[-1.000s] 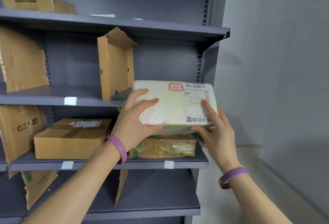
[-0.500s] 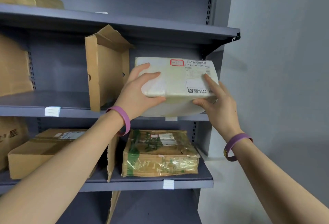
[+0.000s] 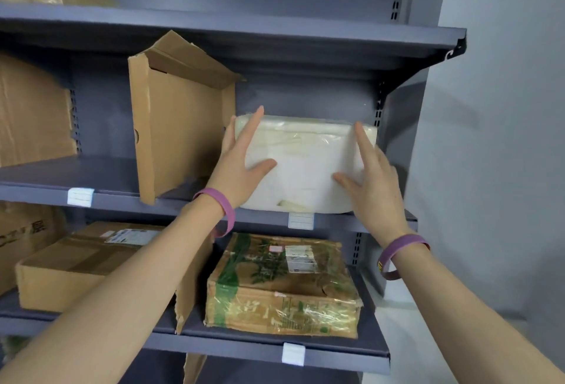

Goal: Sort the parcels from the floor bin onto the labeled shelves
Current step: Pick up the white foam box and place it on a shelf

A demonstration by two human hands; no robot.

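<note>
A white plastic-wrapped parcel [image 3: 305, 163] lies on the middle shelf [image 3: 336, 224], in its right section, with its front face towards me. My left hand [image 3: 241, 163] grips the parcel's left end, fingers up along the side and thumb across the front. On the right end my right hand [image 3: 370, 182] does the same. The parcel's bottom rests on the shelf just behind a blank white label [image 3: 301, 220]. Its printed shipping label is out of sight.
An upright torn cardboard divider [image 3: 180, 133] stands just left of the parcel. On the shelf below lie a green-taped carton [image 3: 281, 289] and a brown box [image 3: 82, 264]. The shelf above [image 3: 244, 35] hangs close overhead. A grey wall [image 3: 489, 139] runs along the right.
Both hands have lifted the white parcel from in front of the lower shelf up and forward onto the middle shelf, turning it so its shipping label no longer faces me.
</note>
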